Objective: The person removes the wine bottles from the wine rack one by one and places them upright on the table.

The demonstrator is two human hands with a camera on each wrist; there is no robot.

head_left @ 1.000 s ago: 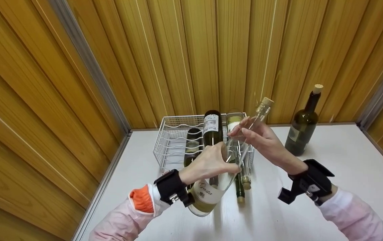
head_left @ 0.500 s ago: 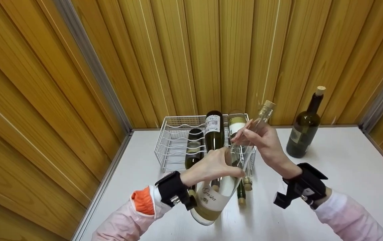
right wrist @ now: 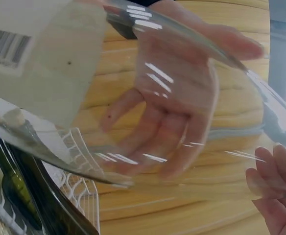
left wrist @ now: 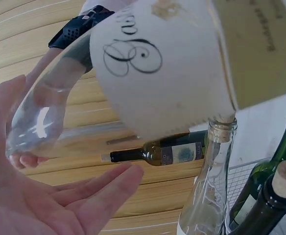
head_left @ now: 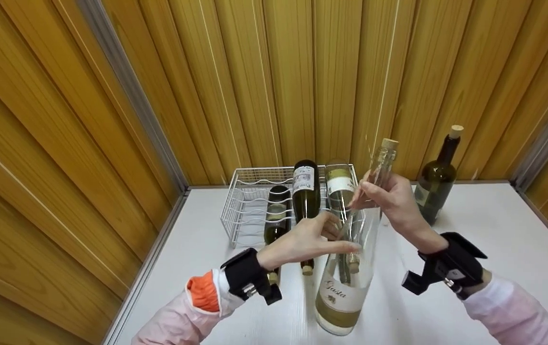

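Note:
A clear glass wine bottle (head_left: 343,297) with a cream and gold label and a cork hangs tilted over the front of the table, base toward me. My right hand (head_left: 393,199) grips it by the neck, and the curled fingertips show at the edge of the right wrist view. My left hand (head_left: 310,239) is at the bottle's left side, thumb and fingers spread. In the left wrist view that hand (left wrist: 59,200) has straight fingers around no part of the bottle. Through the glass in the right wrist view its palm shows; whether it touches the bottle, I cannot tell.
A white wire rack (head_left: 250,206) at the back holds several corked bottles lying down, including a dark labelled bottle (head_left: 305,187) and a clear one (head_left: 339,179). Behind my right hand a dark corked bottle (head_left: 437,179) stands upright. Wood-look walls (head_left: 283,86) enclose the white table.
The clear bottle has swung to the right and stands steeper, its base shifting right and toward me. My left hand has moved slightly right, its fingers more spread.

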